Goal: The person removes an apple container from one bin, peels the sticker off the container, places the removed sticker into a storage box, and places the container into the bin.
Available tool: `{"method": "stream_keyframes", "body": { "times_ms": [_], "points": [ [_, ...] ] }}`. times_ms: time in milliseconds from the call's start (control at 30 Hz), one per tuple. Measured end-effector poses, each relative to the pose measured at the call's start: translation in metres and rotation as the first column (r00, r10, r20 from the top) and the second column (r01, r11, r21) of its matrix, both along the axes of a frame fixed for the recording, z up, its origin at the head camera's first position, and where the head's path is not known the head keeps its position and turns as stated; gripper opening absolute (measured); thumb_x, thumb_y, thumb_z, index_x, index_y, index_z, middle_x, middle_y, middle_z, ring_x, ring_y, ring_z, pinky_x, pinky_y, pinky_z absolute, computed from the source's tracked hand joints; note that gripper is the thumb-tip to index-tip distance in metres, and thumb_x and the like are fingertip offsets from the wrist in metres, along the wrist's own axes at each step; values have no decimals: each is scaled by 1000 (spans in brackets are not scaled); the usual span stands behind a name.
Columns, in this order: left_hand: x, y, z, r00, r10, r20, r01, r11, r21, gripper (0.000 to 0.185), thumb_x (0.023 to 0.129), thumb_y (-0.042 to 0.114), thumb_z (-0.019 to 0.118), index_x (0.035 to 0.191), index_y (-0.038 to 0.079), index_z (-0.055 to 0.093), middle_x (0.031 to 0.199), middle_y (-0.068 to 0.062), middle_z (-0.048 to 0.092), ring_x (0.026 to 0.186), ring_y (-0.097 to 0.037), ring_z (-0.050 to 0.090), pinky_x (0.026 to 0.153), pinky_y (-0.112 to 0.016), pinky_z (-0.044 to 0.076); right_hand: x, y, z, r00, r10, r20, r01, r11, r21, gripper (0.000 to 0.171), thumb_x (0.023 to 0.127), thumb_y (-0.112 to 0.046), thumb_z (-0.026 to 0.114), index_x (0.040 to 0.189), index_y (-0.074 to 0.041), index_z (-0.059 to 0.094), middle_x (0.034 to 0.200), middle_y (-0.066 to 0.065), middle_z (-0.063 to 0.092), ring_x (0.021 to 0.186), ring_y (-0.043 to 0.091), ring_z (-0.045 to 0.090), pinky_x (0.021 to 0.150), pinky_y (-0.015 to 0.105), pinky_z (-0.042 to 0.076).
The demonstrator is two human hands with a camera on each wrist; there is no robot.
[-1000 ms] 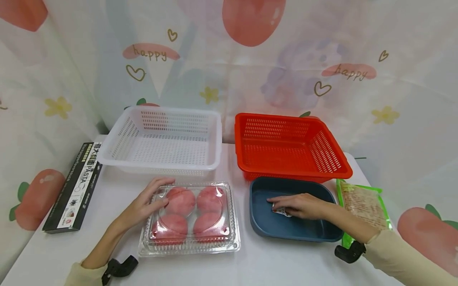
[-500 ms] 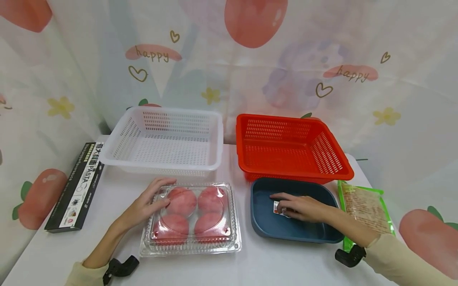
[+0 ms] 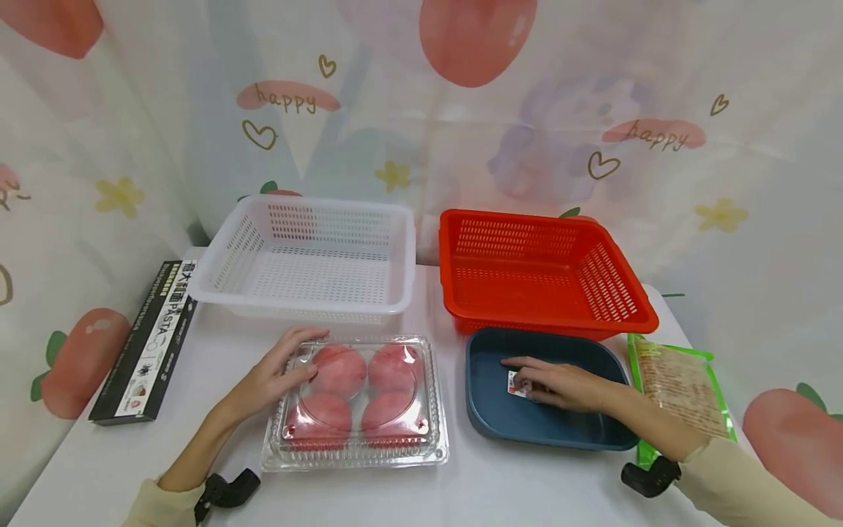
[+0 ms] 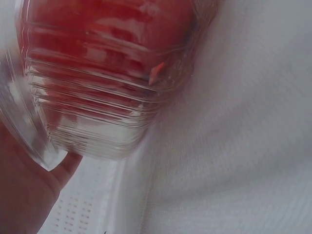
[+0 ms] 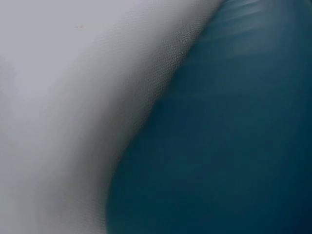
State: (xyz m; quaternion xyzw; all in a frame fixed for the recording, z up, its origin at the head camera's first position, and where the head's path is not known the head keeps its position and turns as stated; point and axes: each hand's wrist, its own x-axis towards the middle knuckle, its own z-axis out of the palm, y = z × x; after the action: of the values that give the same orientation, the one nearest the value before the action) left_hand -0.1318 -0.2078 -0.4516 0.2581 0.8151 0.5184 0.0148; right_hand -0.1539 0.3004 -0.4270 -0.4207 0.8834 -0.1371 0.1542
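1. The person's left hand [image 3: 266,380] rested against the left side of a clear plastic clamshell box [image 3: 356,460], thumb and fingers apart, the thumb on the lid and the fingers reaching the far left corner.
2. The right hand [image 3: 560,384] reached inside a dark blue tub [image 3: 489,399], its index finger extended above a small white-and-red label [image 3: 517,385]; whether the other fingers pinched the label could not be told.
3. Four round pinkish-red fruits [image 3: 339,372] sat under the clamshell's lid, in two rows of two. The box lay flat on the white-covered counter [image 3: 487,490], left of the tub.
4. Behind the clamshell stood a white perforated basket [image 3: 309,300]; behind the tub stood a red one, the red basket [image 3: 553,327].
5. A long black-and-white pasta box [image 3: 145,344] lay at far left, near the white basket.
6. A green-edged food packet [image 3: 681,388] lay just right of the tub, partly hidden by the right forearm.
7. A fruit-and-flower-print curtain [image 3: 454,168], lettered "happy," hung behind the counter.
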Motion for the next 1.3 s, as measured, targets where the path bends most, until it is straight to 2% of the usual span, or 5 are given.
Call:
{"method": "stream_keyframes", "body": {
  "times_ms": [267,500,767,1000,1300],
  "points": [
    [0,0,-1,1000,-1,-12,1,1000,-4,52,94,9,58,143,21,43,142,-1,44,128,-7,41,105,-23,36,1,5,-4,997,30,78,-22,994,-110,29,96,-14,60,125,-14,56,146,19,45,93,4,58,81,20,53],
    [0,1,1,1000,-7,-9,7,1000,-2,52,95,9,57,144,20,43,142,-1,43,125,-18,44,101,-34,40,0,10,-4,992,46,119,-27,987,-156,29,96,-11,58,125,-11,54,146,23,43,83,-1,50,72,16,48],
    [0,1,1,1000,-11,6,11,1000,3,51,95,10,57,143,19,43,142,-1,43,123,-18,44,100,-34,41,-2,16,-7,988,5,152,20,987,-162,31,96,-12,59,127,-12,54,148,20,42,86,0,50,71,16,47],
    [-2,2,1,1000,-9,15,9,1000,5,51,95,11,57,144,18,43,143,-1,42,124,-19,44,101,-32,40,-4,22,-4,981,-54,188,78,989,-124,29,97,-14,57,125,-20,57,151,14,43,116,9,53,94,20,48],
    [1,3,0,1000,-8,7,8,1000,13,50,95,10,57,143,16,43,141,-1,43,122,-12,43,100,-32,41,-2,21,-2,942,-98,320,143,983,-120,44,88,5,50,126,-16,57,154,19,36,104,9,50,76,20,43]
  ]
}}
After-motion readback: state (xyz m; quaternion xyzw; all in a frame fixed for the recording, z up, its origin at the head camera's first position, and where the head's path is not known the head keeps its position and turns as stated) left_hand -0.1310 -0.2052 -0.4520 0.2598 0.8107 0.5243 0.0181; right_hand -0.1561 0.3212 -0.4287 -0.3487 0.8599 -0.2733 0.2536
